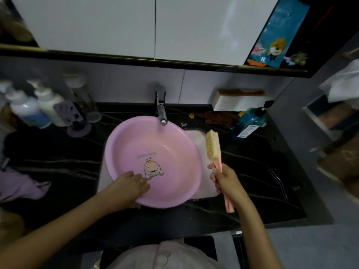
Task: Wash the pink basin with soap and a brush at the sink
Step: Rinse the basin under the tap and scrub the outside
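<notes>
The pink basin [167, 148], with a cartoon figure printed inside, sits tilted over the white sink [196, 139] below the tap [161, 111]. My left hand [130, 184] grips the basin's near rim, fingers lying inside it. My right hand [226, 180] holds the pink handle of a brush [212, 145] to the right of the basin; the yellowish bristle head points up and away, clear of the basin. No water shows at the tap.
A blue pump bottle [250, 121] stands right of the sink on the black counter [252, 191]. White bottles [29, 109] and a purple holder [75, 121] crowd the back left. A lilac cloth [21, 186] lies at the left edge.
</notes>
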Tool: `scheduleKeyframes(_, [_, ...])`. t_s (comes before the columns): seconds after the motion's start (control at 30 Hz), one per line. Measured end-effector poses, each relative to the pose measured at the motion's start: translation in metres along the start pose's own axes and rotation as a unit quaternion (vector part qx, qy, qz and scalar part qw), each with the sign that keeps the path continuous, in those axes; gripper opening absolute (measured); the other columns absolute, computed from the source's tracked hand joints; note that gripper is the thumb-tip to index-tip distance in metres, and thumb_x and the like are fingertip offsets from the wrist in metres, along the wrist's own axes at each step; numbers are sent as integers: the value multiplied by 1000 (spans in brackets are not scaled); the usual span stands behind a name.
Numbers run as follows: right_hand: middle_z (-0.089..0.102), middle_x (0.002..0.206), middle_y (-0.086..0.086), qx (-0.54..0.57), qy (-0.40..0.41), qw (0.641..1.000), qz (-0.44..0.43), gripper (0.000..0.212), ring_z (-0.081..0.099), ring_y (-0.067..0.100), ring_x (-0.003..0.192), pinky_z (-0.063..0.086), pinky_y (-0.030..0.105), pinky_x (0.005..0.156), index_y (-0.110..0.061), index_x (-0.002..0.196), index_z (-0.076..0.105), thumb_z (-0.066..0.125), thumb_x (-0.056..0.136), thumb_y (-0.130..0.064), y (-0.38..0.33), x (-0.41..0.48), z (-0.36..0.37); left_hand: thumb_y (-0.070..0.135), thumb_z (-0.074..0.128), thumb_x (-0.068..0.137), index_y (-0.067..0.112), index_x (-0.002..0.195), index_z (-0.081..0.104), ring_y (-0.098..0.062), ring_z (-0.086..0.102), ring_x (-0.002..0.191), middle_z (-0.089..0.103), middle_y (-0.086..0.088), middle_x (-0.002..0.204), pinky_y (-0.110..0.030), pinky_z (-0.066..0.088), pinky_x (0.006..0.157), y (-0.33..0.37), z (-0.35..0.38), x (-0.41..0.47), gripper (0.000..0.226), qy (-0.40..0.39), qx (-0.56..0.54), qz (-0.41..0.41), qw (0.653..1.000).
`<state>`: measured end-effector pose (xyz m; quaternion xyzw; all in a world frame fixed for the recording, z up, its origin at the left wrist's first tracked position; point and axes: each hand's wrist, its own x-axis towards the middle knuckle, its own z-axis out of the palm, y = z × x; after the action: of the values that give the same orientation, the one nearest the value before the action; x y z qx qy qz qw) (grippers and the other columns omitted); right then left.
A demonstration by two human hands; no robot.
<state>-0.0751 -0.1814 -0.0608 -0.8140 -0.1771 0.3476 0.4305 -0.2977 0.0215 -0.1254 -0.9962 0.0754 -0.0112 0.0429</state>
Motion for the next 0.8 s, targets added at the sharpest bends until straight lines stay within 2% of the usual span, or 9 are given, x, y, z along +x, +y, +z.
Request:
scheduleKeyframes(0.1, [52, 74, 5, -29, 11, 1000, 7, 22, 43, 12, 57, 36, 21, 47, -17, 107, 57, 36, 101, -18, 2, 6, 9, 83, 49, 52, 25, 71, 60, -13, 56, 58, 59, 8, 66, -23, 45, 55, -1, -10, 3, 62, 2, -9, -21, 1000])
scheduleKeyframes(0.27, [51, 77, 6, -20, 31, 999, 21, 23, 42, 11, 56, 35, 17, 41, -11, 110, 57, 38, 99, -19, 9, 11, 18, 54, 48, 78, 25, 83, 58, -14, 58, 70, 58, 9, 79, -24, 40, 63, -21, -38, 36, 32, 116, -122, -140, 976])
scheduleKeyframes(0.33, [50, 77, 7, 4, 39, 998, 40, 22, 41, 12, 55, 35, 19, 42, -11, 109, 57, 40, 99, -21, 9, 15, 22, 37, 59, 85, 20, 89, 57, -12, 55, 73, 57, 7, 85, -21, 40, 62, -38, -56, 64, 17, 143, -267, -292, 907])
scheduleKeyframes(0.37, [49, 75, 7, 17, 43, 998, 49, 21, 41, 12, 55, 35, 20, 43, -10, 108, 57, 42, 99, -22, 8, 16, 24, 27, 62, 87, 18, 91, 57, -9, 53, 72, 58, 6, 86, -17, 40, 62, -47, -64, 81, 11, 161, -376, -360, 839])
scheduleKeyframes(0.43, [48, 73, 6, 35, 46, 997, 54, 19, 39, 13, 55, 34, 22, 44, -11, 104, 58, 42, 99, -20, 2, 20, 27, 21, 57, 92, 12, 95, 59, -8, 54, 67, 62, -1, 89, -17, 43, 60, -69, -74, 113, 10, 195, -573, -454, 654])
scheduleKeyframes(0.5, [49, 73, 5, 43, 43, 997, 45, 17, 39, 12, 55, 34, 23, 46, -15, 101, 57, 41, 99, -18, -6, 24, 28, 29, 48, 97, 10, 97, 61, -9, 55, 60, 65, -4, 87, -22, 41, 54, -91, -79, 136, 23, 184, -639, -508, 547])
scheduleKeyframes(0.57, [51, 73, 4, 37, 39, 998, 37, 16, 41, 12, 57, 35, 23, 48, -19, 99, 56, 40, 99, -17, -10, 27, 28, 35, 44, 97, 11, 93, 63, -7, 53, 50, 62, 0, 76, -19, 35, 46, -104, -78, 149, 30, 162, -648, -532, 521])
scheduleKeyframes(0.7, [53, 69, 2, 26, 48, 998, 37, 17, 45, 13, 57, 38, 28, 52, -22, 90, 59, 44, 97, -22, -7, 37, 32, 28, 43, 96, 13, 73, 61, -8, 36, 46, 53, 2, 63, -19, 21, 41, -117, -76, 156, 32, 141, -633, -533, 544])
scheduleKeyframes(0.8, [53, 66, 0, 40, 43, 997, 47, 17, 45, 12, 54, 37, 26, 49, -19, 94, 61, 48, 97, -29, -5, 44, 34, 24, 35, 97, 10, 82, 64, -4, 29, 40, 51, 2, 65, -15, 16, 35, -126, -74, 158, 35, 183, -710, -482, 480])
